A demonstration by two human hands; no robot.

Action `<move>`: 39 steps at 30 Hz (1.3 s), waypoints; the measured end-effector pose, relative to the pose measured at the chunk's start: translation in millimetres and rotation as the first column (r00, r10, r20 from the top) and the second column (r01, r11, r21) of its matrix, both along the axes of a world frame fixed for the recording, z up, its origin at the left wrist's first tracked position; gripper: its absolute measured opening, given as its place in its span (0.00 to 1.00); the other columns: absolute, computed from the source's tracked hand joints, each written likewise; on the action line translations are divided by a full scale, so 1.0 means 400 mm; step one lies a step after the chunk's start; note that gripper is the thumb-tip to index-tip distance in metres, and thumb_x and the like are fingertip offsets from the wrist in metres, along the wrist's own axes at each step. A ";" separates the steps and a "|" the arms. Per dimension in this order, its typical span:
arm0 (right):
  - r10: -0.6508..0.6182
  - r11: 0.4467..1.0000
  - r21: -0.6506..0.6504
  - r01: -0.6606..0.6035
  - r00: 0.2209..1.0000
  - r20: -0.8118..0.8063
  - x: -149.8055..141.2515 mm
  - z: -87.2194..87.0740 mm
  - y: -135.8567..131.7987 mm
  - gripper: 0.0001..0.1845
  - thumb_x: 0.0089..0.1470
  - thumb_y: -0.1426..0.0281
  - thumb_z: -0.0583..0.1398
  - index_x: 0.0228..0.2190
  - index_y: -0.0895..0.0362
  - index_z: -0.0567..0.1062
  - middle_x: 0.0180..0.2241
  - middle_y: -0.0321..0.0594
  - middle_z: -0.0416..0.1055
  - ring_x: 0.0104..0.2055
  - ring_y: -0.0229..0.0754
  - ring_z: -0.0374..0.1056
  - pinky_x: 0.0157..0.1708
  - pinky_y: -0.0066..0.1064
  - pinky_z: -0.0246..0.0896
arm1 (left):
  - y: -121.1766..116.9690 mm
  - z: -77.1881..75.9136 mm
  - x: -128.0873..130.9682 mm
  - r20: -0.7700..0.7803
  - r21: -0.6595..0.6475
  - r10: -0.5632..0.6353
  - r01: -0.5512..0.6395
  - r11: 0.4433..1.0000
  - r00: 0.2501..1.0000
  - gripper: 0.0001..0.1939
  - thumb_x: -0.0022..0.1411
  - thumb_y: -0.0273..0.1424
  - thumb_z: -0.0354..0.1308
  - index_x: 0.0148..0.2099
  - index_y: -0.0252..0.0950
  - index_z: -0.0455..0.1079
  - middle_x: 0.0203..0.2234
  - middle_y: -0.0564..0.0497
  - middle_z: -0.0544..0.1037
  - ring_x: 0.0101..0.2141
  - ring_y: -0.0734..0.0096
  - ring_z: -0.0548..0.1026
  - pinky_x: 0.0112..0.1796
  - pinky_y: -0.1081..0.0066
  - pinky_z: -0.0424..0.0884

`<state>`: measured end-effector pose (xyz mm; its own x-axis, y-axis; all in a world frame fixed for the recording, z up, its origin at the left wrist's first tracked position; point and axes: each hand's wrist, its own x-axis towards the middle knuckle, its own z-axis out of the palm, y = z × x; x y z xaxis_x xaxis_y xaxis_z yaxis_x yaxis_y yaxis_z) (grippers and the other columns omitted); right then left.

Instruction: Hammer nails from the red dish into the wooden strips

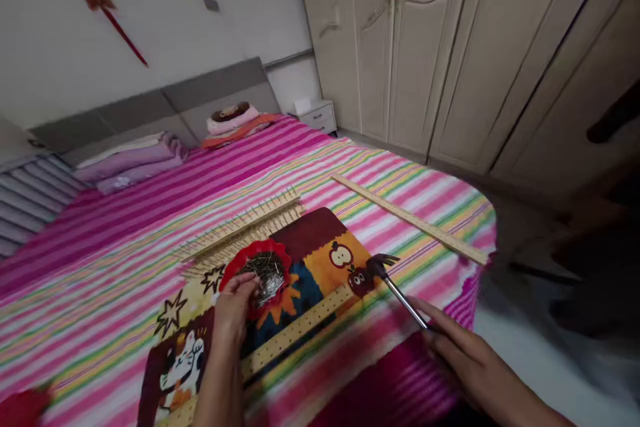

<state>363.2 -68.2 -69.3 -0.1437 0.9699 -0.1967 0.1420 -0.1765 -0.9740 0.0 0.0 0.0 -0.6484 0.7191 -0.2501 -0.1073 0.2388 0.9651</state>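
Observation:
My left hand [234, 307] reaches into a red dish [260, 273] heaped with thin metal pins [267, 273], fingers pinched at the pile. My right hand [457, 347] is closed round the handle of a small hammer [395, 283], whose dark head rests on a colourful patchwork mat [320, 253]. A pale wooden strip with a row of holes [295, 333] lies across the mat between my hands. Behind the dish lie wooden strips with rows of pins standing up [245, 227].
Everything sits on a bed with a pink striped cover [150, 213]. A long plain wooden strip [410, 220] lies near the bed's right edge. Folded bedding [130, 160] and a pillow are at the headboard. A wardrobe [410, 47] stands to the right.

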 end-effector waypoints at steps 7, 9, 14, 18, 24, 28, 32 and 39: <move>-0.033 0.997 -0.074 0.031 0.999 -0.029 -0.021 0.071 -0.002 0.30 0.56 0.59 0.56 0.58 0.55 0.67 0.18 0.32 0.65 0.21 0.38 0.63 0.21 0.25 0.62 | -0.038 0.008 0.017 0.023 -0.019 -0.085 0.085 0.996 0.996 0.20 0.27 0.33 0.68 0.30 0.32 0.75 0.21 0.51 0.77 0.23 0.76 0.71 0.25 0.75 0.66; -0.026 0.998 -0.058 0.024 0.999 -0.040 -0.024 0.078 0.002 0.29 0.54 0.59 0.58 0.56 0.54 0.70 0.16 0.31 0.64 0.20 0.38 0.62 0.20 0.25 0.61 | -0.051 0.009 0.043 0.044 -0.052 -0.164 0.167 0.985 0.985 0.21 0.28 0.33 0.69 0.31 0.33 0.76 0.24 0.49 0.79 0.26 0.72 0.74 0.28 0.74 0.68; -0.037 0.997 -0.073 0.033 0.998 -0.055 -0.028 0.085 -0.004 0.28 0.54 0.59 0.58 0.56 0.54 0.70 0.18 0.32 0.67 0.20 0.38 0.62 0.20 0.25 0.61 | -0.068 -0.006 0.132 0.000 -0.053 -0.311 0.311 0.949 0.950 0.21 0.29 0.33 0.72 0.32 0.34 0.77 0.23 0.51 0.79 0.25 0.75 0.73 0.29 0.75 0.69; -0.072 0.993 -0.093 0.066 0.996 -0.059 -0.029 0.093 -0.016 0.28 0.55 0.59 0.57 0.56 0.54 0.69 0.21 0.33 0.69 0.20 0.37 0.62 0.20 0.25 0.61 | -0.065 -0.034 0.194 0.070 -0.016 -0.335 0.337 0.942 0.940 0.22 0.26 0.32 0.72 0.30 0.34 0.77 0.23 0.51 0.79 0.28 0.73 0.75 0.32 0.75 0.71; -0.044 0.996 -0.076 0.038 0.997 -0.069 -0.022 0.065 -0.006 0.29 0.53 0.58 0.58 0.56 0.54 0.69 0.20 0.33 0.69 0.18 0.36 0.61 0.18 0.25 0.59 | -0.073 -0.066 0.222 0.076 -0.024 -0.309 0.312 0.950 0.948 0.23 0.30 0.37 0.72 0.32 0.33 0.77 0.24 0.51 0.79 0.26 0.74 0.75 0.31 0.73 0.72; -0.015 0.997 -0.080 0.008 0.997 -0.081 -0.021 0.045 -0.002 0.30 0.53 0.58 0.58 0.56 0.53 0.69 0.19 0.32 0.67 0.17 0.35 0.59 0.16 0.24 0.57 | -0.074 -0.082 0.224 0.054 -0.026 -0.275 0.276 0.961 0.960 0.24 0.32 0.40 0.71 0.34 0.33 0.77 0.24 0.52 0.77 0.24 0.77 0.73 0.29 0.76 0.71; -0.006 0.996 -0.092 -0.002 0.996 -0.087 -0.022 0.043 -0.006 0.30 0.54 0.59 0.57 0.57 0.53 0.67 0.20 0.31 0.67 0.17 0.34 0.57 0.17 0.24 0.56 | -0.068 -0.095 0.235 0.153 -0.048 -0.229 0.239 0.970 0.961 0.24 0.31 0.38 0.72 0.34 0.33 0.77 0.26 0.51 0.78 0.27 0.75 0.75 0.32 0.74 0.73; 0.010 0.990 -0.142 -0.021 0.997 -0.076 -0.024 0.055 -0.006 0.31 0.54 0.59 0.58 0.58 0.54 0.66 0.17 0.30 0.64 0.16 0.34 0.55 0.15 0.23 0.53 | -0.058 -0.114 0.250 0.106 -0.067 -0.215 0.223 0.973 0.971 0.17 0.36 0.35 0.70 0.32 0.35 0.77 0.31 0.48 0.79 0.30 0.71 0.76 0.29 0.74 0.73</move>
